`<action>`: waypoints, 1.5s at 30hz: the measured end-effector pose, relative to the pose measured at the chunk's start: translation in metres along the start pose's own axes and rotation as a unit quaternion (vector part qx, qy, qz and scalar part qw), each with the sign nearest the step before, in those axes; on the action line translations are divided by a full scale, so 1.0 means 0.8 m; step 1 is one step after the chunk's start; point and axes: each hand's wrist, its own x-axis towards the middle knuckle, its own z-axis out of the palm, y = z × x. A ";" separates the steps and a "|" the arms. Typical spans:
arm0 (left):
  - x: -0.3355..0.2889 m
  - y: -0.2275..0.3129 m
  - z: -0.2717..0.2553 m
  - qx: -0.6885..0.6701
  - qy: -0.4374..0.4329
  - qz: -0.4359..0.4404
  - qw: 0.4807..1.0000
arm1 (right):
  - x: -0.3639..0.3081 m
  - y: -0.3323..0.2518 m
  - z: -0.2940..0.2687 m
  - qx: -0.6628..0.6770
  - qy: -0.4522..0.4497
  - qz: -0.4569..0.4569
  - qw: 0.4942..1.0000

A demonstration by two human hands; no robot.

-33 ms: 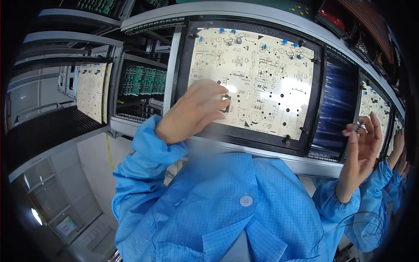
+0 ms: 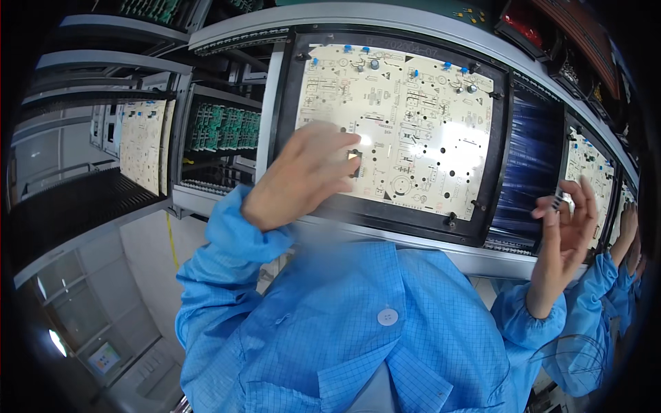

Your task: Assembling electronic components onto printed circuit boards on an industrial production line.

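Note:
A cream printed circuit board (image 2: 385, 96) lies in a black frame (image 2: 497, 138) in front of me, with blue and grey cylindrical parts along its far edge. Over its near left portion is my left hand (image 2: 299, 175), fingers bent and smeared by motion. Its fingertips are at a small dark part (image 2: 355, 164) on the board; whether they grip anything is unclear. My right hand (image 2: 568, 230) is raised to the right of the frame, palm turned up. Thumb and forefinger pinch a small component with dark and light bands (image 2: 555, 202).
Blue-black conveyor rollers or strips (image 2: 530, 165) separate this frame from another framed board (image 2: 590, 162). A rack at left holds upright cream boards (image 2: 143, 144) and green boards (image 2: 226, 127). Parts bins (image 2: 527, 31) line the far right. A co-worker's hand (image 2: 628, 224) is at the right edge.
My right hand has shifted slightly left with the small component. My left hand stays over the same area of the board, its fingers barely moved.

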 end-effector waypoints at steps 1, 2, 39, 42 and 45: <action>-0.001 0.011 -0.007 0.084 -0.015 -0.012 0.996 | -0.004 0.005 0.003 0.017 -0.033 0.022 0.999; -0.005 0.017 -0.008 0.163 -0.026 -0.024 0.986 | -0.008 0.009 0.004 0.028 -0.067 0.043 0.996; -0.074 -0.029 -0.010 0.001 0.294 -0.246 0.924 | 0.048 0.013 0.029 -0.276 -0.231 -0.150 0.921; -0.075 -0.029 -0.011 -0.030 0.299 -0.237 0.924 | 0.138 0.029 -0.019 -0.383 -0.097 -0.130 0.909; -0.064 -0.005 -0.028 0.023 0.268 -0.230 0.935 | 0.234 0.093 -0.067 -0.509 -0.073 -0.190 0.836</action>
